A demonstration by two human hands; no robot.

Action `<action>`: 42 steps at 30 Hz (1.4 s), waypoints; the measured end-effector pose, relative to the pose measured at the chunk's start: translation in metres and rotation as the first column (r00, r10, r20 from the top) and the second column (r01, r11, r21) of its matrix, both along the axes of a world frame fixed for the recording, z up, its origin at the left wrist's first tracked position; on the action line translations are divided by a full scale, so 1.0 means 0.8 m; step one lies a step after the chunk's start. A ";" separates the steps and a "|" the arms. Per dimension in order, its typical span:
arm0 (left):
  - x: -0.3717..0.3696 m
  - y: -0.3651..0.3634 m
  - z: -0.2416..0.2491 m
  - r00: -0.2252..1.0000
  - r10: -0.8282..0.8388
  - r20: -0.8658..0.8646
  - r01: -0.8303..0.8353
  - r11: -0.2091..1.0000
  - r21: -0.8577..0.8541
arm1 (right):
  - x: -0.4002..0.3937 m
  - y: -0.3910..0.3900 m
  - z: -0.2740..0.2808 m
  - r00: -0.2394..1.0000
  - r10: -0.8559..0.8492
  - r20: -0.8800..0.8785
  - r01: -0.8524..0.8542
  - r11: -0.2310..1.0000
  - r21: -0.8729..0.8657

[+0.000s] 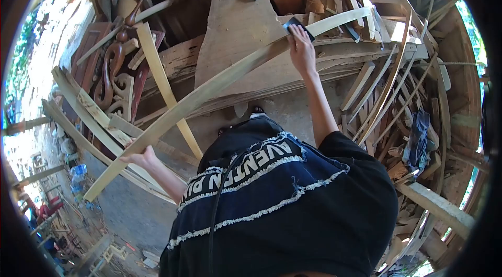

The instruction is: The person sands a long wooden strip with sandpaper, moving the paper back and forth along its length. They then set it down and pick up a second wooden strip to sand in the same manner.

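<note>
A long pale wooden board (209, 88) runs diagonally from the lower left to the upper right, across a wide flat wooden slab (238, 26). My right hand (300, 46) presses a small black block (305, 27) against the board's upper part, fingers over the block. Near the board's lower end, my left hand (141, 159) grips its edge, with the thumb side against the wood; part of the fingers is hidden by the board.
Another pale plank (162, 78) crosses beneath the board. Carved dark wood pieces (112, 70) lie at the left. Scrap wood strips (400, 88) crowd the right side. A plastic bottle (78, 171) stands at the lower left.
</note>
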State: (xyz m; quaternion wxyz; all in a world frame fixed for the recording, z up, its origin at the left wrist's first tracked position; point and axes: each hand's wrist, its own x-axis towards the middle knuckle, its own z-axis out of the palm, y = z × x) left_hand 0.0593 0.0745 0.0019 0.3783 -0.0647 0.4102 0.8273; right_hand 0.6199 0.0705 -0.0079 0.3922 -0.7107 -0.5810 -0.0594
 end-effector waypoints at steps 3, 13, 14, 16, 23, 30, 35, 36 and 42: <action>0.023 -0.003 0.032 0.998 0.040 0.039 -0.039 0.999 -0.023 | 0.000 -0.001 0.004 0.997 -0.067 -0.024 0.069 0.996 0.061; 0.031 -0.008 0.023 0.990 0.034 0.139 -0.024 0.997 -0.076 | 0.200 0.022 -0.047 0.955 -0.247 0.163 0.267 0.957 -0.115; 0.028 -0.009 0.018 0.992 0.014 0.126 -0.007 0.998 -0.059 | 0.217 0.024 -0.035 0.953 -0.291 0.082 0.302 0.919 -0.254; 0.024 -0.008 0.004 0.994 -0.019 0.104 0.022 0.999 -0.025 | 0.279 0.040 -0.047 0.951 -0.305 0.045 0.304 0.904 -0.299; 0.023 -0.005 0.005 0.981 -0.077 0.180 0.063 0.995 0.081 | 0.043 0.004 0.006 0.976 -0.122 0.180 0.139 0.987 -0.081; 0.005 -0.010 -0.029 0.964 -0.153 0.217 0.121 0.981 0.155 | -0.035 -0.002 -0.003 0.972 0.147 0.183 -0.138 0.989 -0.059; -0.004 -0.007 -0.047 0.954 -0.128 0.270 0.102 0.989 0.110 | 0.224 0.030 -0.033 0.963 -0.211 0.169 0.246 0.945 -0.217; -0.003 -0.009 -0.046 0.954 -0.122 0.274 0.096 0.990 0.105 | 0.249 0.032 -0.032 0.957 -0.277 0.087 0.291 0.918 -0.268; 0.001 -0.004 -0.039 0.957 -0.072 0.280 0.061 0.997 0.047 | 0.123 0.017 -0.025 0.971 -0.049 0.233 0.067 0.995 -0.070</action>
